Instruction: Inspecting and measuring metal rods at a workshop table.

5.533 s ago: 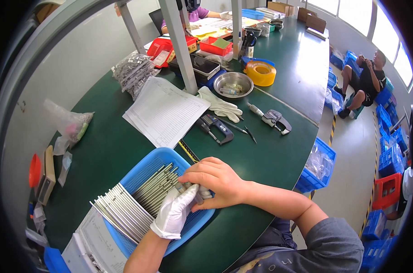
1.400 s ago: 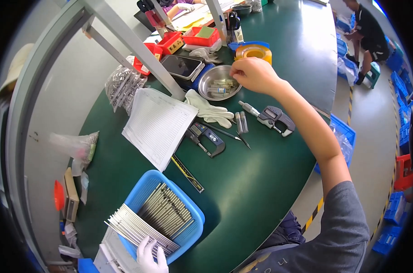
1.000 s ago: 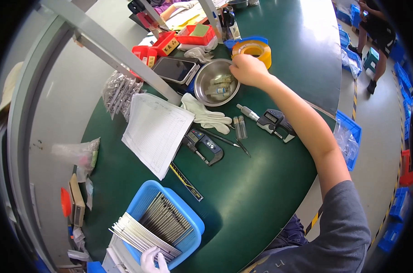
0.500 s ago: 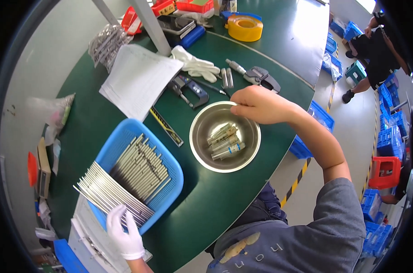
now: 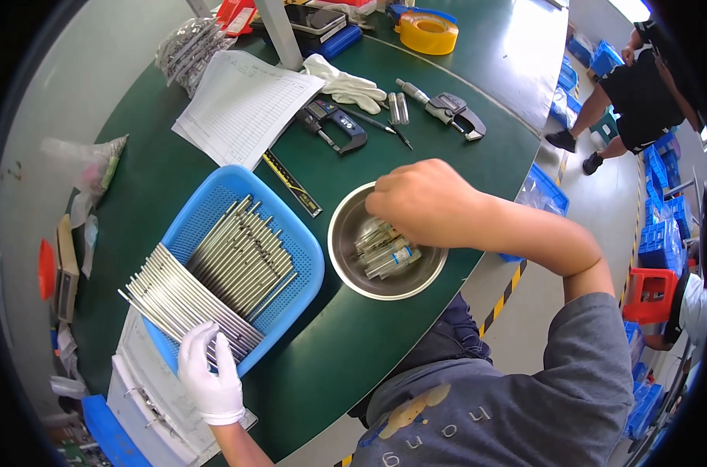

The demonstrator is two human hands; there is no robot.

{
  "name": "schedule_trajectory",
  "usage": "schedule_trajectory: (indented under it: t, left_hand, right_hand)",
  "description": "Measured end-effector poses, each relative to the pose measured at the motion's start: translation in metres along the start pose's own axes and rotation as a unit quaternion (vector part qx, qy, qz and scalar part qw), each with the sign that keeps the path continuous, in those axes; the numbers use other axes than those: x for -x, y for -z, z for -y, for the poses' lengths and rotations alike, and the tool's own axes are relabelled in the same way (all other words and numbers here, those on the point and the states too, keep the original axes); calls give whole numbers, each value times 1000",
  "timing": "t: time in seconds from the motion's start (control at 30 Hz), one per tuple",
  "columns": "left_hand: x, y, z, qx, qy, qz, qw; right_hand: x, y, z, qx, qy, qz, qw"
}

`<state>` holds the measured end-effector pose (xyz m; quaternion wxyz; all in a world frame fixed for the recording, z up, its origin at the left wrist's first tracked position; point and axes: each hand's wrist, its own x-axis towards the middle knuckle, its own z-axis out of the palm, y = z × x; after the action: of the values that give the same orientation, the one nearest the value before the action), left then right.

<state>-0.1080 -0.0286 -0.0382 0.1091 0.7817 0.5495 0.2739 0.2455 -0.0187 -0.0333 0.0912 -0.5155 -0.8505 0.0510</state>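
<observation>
Reaching from four o'clock, the bare right hand (image 5: 423,204) hangs over the upper rim of the steel bowl (image 5: 346,253), fingers curled downward and bunched together; what they pinch, I cannot tell. Inside the bowl lie several small glass vials (image 5: 385,253), one with a blue mark. The bowl stands on the green table (image 5: 338,342), just at three o'clock of the blue basket (image 5: 299,241). The left hand (image 5: 209,373), in a white glove, comes from six o'clock and presses flat with spread fingers on the lower ends of the metal rods (image 5: 190,296), which lie in a fanned row over the basket's near edge. At twelve o'clock of the basket lies a white printed sheet (image 5: 244,105), rectangular. Beside it, at two o'clock, are a yellow-black ruler (image 5: 291,183) and a digital caliper (image 5: 334,124). A yellow tape roll (image 5: 427,31) sits far at twelve o'clock.
</observation>
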Motion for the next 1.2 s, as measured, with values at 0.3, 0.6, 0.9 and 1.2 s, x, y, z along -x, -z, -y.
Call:
schedule_trajectory:
  t: [0.3, 0.6, 0.9, 1.2]
  left_hand:
    - [-10, -3, -7, 8, 4, -2, 1000]
    - [-17, -5, -10, -50, -96, -26, 994]
    - [-2, -6, -4, -34, -103, 14, 994]
    - [3, -11, 0, -64, -142, 31, 987]
  right_hand:
    - [-29, 3, -3, 51, 7, 189, 981]
    - [-17, 0, -5, 68, 27, 119, 990]
    - [-25, 3, 15, 127, -3, 147, 981]
    - [-29, -10, -2, 181, 17, 153, 971]
